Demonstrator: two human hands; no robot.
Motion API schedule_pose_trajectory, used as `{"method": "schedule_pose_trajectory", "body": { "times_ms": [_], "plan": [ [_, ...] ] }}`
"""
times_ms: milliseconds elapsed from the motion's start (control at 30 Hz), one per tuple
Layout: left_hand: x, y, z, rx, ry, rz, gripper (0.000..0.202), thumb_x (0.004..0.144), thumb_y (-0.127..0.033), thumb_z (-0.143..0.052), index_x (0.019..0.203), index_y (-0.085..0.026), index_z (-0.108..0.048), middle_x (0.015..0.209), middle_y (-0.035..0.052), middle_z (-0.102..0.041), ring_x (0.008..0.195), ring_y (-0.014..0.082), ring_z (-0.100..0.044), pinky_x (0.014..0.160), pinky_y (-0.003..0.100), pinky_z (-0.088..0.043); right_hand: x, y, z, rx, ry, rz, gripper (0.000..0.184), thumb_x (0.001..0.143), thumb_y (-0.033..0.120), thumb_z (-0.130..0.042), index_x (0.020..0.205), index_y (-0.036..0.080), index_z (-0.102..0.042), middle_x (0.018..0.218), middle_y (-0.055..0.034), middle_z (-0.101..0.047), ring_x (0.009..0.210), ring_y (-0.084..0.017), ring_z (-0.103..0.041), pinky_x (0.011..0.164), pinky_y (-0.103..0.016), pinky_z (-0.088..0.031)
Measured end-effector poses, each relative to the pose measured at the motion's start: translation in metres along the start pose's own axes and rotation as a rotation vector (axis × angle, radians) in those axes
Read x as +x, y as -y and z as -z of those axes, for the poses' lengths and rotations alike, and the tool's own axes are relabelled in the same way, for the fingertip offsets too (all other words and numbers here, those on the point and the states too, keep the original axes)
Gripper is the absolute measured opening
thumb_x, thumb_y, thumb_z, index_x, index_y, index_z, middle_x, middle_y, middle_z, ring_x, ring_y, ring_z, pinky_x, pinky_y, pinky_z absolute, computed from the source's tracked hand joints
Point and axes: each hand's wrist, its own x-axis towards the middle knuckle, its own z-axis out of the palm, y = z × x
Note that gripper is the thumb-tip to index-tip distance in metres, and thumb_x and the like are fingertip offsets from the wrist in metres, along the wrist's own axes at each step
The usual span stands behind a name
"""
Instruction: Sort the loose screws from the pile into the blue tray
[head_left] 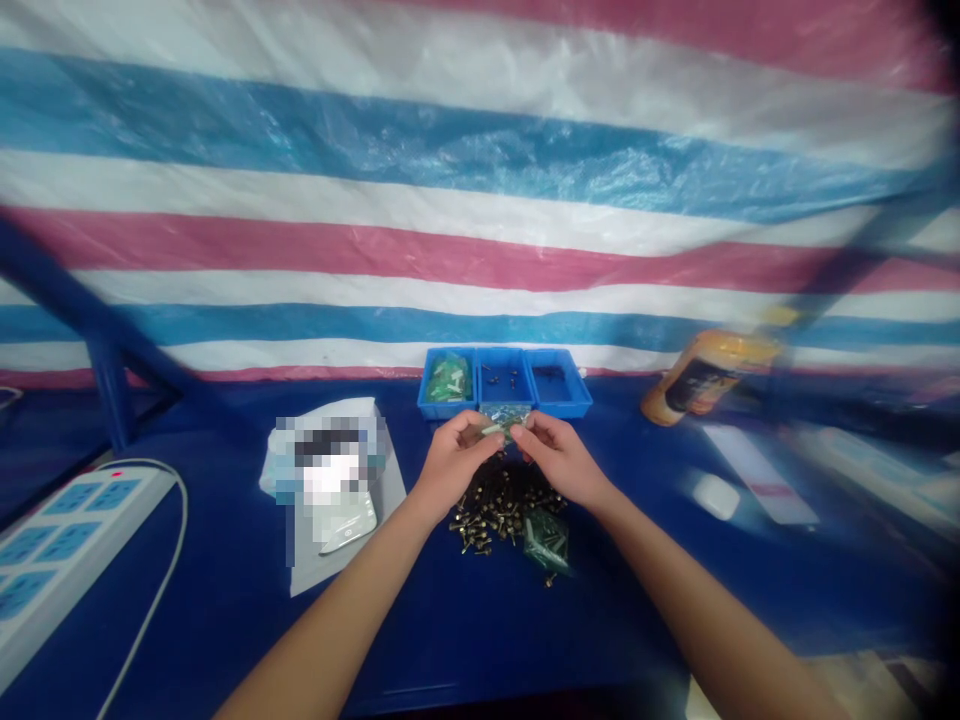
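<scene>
My left hand [450,462] and my right hand [559,458] meet above a heap of dark screws [501,505] on the blue table [465,620]. Both hands pinch a small clear plastic bag [501,422] with green and white parts inside, one hand on each side of it. A second small bag of green parts [549,540] lies at the right edge of the screw heap. Just behind the hands stand three joined blue bins [504,381]: the left one holds green bags, the middle one a few dark screws, the right one something dark.
A white power strip [56,545] with its cable lies at the front left. A phone on white paper [341,500] sits left of the hands. An orange-lidded jar [709,378] lies tilted at the back right. A striped plastic sheet [480,200] hangs behind.
</scene>
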Motion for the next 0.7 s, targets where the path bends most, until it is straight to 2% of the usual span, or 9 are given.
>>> {"method": "schedule_pose_trajectory", "body": {
  "times_ms": [100, 233, 333, 500, 700],
  "plan": [
    [-0.001, 0.000, -0.002, -0.047, 0.047, 0.025, 0.026, 0.080, -0.037, -0.072, 0.076, -0.016, -0.056, 0.069, -0.0015, -0.061, 0.063, 0.0115, -0.052, 0.062, 0.023, -0.039, -0.003, 0.000, -0.006, -0.042, -0.013, 0.070, 0.038, 0.094, 0.050, -0.052, 0.080, 0.017, -0.061, 0.070, 0.0011, -0.056, 0.063, -0.012, -0.047, 0.060, -0.025, -0.036],
    [-0.002, -0.001, -0.005, -0.035, 0.119, 0.017, 0.026, 0.086, -0.040, -0.065, 0.083, -0.015, -0.061, 0.068, -0.0006, -0.059, 0.063, 0.0121, -0.052, 0.059, 0.023, -0.039, -0.005, 0.003, -0.012, 0.043, -0.013, 0.106, 0.038, 0.097, 0.049, -0.047, 0.082, 0.017, -0.062, 0.074, -0.0006, -0.061, 0.065, -0.014, -0.051, 0.063, -0.026, -0.040],
    [-0.005, -0.002, -0.008, -0.014, 0.126, -0.020, 0.029, 0.091, -0.043, -0.058, 0.085, -0.015, -0.062, 0.071, -0.0002, -0.058, 0.065, 0.0121, -0.053, 0.059, 0.023, -0.039, -0.007, 0.001, -0.014, 0.069, -0.042, 0.087, 0.039, 0.096, 0.050, -0.048, 0.078, 0.018, -0.059, 0.071, -0.0003, -0.059, 0.064, -0.014, -0.051, 0.062, -0.026, -0.040],
    [-0.009, -0.004, -0.013, 0.009, 0.152, -0.060, 0.028, 0.092, -0.043, -0.058, 0.089, -0.016, -0.063, 0.079, 0.0012, -0.060, 0.070, 0.0133, -0.052, 0.066, 0.025, -0.042, -0.011, -0.005, -0.017, 0.065, -0.093, 0.055, 0.043, 0.097, 0.051, -0.047, 0.071, 0.017, -0.054, 0.065, 0.0009, -0.053, 0.060, -0.013, -0.046, 0.058, -0.025, -0.037],
    [-0.012, -0.006, -0.017, 0.021, 0.146, -0.083, 0.028, 0.091, -0.041, -0.059, 0.080, -0.015, -0.060, 0.068, -0.0020, -0.053, 0.065, 0.0116, -0.048, 0.063, 0.023, -0.040, -0.012, -0.005, -0.021, -0.033, -0.169, 0.131, 0.044, 0.099, 0.045, -0.045, 0.066, 0.017, -0.054, 0.061, 0.0013, -0.052, 0.058, -0.012, -0.045, 0.058, -0.024, -0.036]
  ]
}}
